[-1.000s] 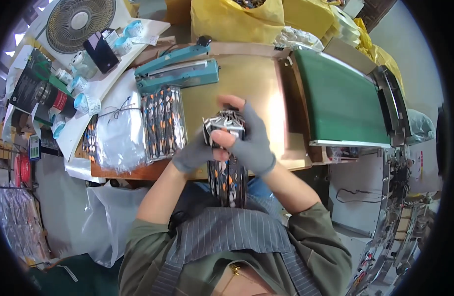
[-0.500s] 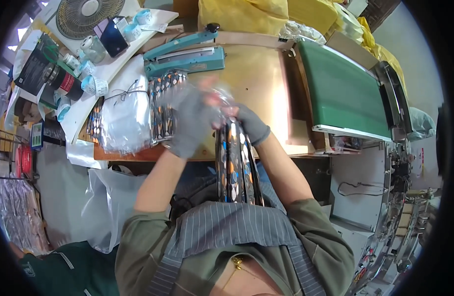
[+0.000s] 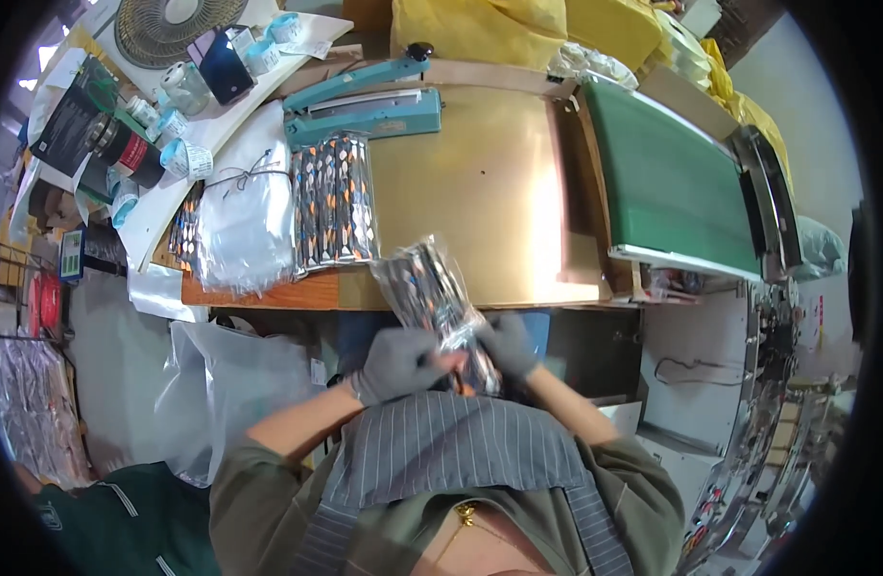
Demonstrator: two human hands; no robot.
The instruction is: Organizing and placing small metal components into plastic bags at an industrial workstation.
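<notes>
Close to my apron, both hands hold a clear plastic bag of long black patterned strips (image 3: 424, 288); the strips' exact kind does not show. The bundle is tilted, its far end reaching over the table's front edge. My left hand (image 3: 399, 363), in a grey glove with bare fingertips, closes on the bundle's near left side. On the other side my right hand (image 3: 509, 344), gloved alike and somewhat blurred, grips the crinkled plastic. A similar bagged bundle (image 3: 334, 202) lies on the table, beside a tied stack of clear plastic bags (image 3: 245, 226).
A teal hand-lever bag sealer (image 3: 365, 117) stands at the back of the table (image 3: 470, 173). To the right is a green-belted conveyor (image 3: 667, 178). A white shelf at left bears a fan (image 3: 178, 29), a dark flask (image 3: 125, 149) and several tape rolls. A person's dark green sleeve (image 3: 125, 518) shows lower left.
Both hands have come down from above the table toward my body. The strips, bare along their length before, now sit in the clear bag and point away from me.
</notes>
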